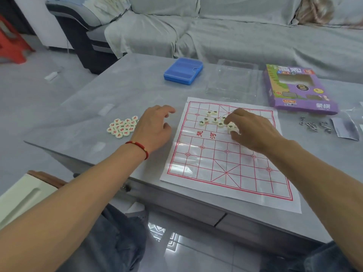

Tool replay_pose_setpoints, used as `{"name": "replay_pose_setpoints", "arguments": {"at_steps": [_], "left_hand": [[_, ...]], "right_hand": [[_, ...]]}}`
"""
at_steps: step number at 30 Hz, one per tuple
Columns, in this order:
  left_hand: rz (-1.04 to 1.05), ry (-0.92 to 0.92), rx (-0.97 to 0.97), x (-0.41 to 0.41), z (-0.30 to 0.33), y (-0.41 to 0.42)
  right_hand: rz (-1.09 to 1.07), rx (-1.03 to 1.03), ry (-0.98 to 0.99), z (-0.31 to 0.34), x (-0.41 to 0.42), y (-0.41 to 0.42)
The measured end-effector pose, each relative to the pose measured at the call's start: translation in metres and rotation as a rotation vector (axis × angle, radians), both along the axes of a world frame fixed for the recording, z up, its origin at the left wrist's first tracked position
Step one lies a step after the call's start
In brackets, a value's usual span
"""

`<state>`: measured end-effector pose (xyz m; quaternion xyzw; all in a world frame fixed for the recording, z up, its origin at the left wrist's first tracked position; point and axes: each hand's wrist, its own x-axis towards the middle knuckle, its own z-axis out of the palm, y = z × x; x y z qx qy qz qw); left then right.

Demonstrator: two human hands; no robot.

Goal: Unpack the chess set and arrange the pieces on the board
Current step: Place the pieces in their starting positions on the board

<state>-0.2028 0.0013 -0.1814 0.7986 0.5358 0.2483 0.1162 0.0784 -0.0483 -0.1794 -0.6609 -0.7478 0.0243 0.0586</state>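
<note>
1. On the table's [137, 79] near-right part: paper chess board [225, 160], red grid, its near edge overhanging the table's front edge, laid flat for play.
2. Far half of the board: loose cluster of black-lettered pieces [213, 119], not yet on their points, apparently awaiting sorting.
3. Right hand [253, 130]: over that cluster, fingers curled, pinching a pale piece [232, 127] at the fingertips, probably to set it on a point.
4. Left of the board, on bare table: red-lettered pieces [122, 126] packed in a tight group, kept apart by colour.
5. Left hand [155, 128]: between the red group and the board, fingers loosely curled, holding nothing.
6. Far edge: blue case [183, 70], clear tray [232, 79], purple box [298, 89], set aside as emptied packaging.
</note>
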Motion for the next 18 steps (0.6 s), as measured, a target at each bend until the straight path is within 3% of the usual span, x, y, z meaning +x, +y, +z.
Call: {"name": "replay_pose_setpoints", "arguments": {"at_steps": [5, 8, 13, 18], "left_hand": [[0.241, -0.061, -0.019, -0.076, -0.017, 0.011], [0.293, 0.017, -0.083, -0.098, -0.018, 0.019], [0.198, 0.238, -0.357, -0.118, -0.025, 0.026], [0.133, 0.339, -0.326, -0.128, -0.039, 0.028]], "right_hand": [[0.191, 0.000, 0.250, 0.001, -0.097, -0.004], [0.229, -0.008, 0.319, -0.009, -0.160, 0.011], [0.272, 0.029, 0.203, -0.028, -0.218, 0.059], [0.370, 0.145, -0.060, -0.045, -0.221, 0.066]]}}
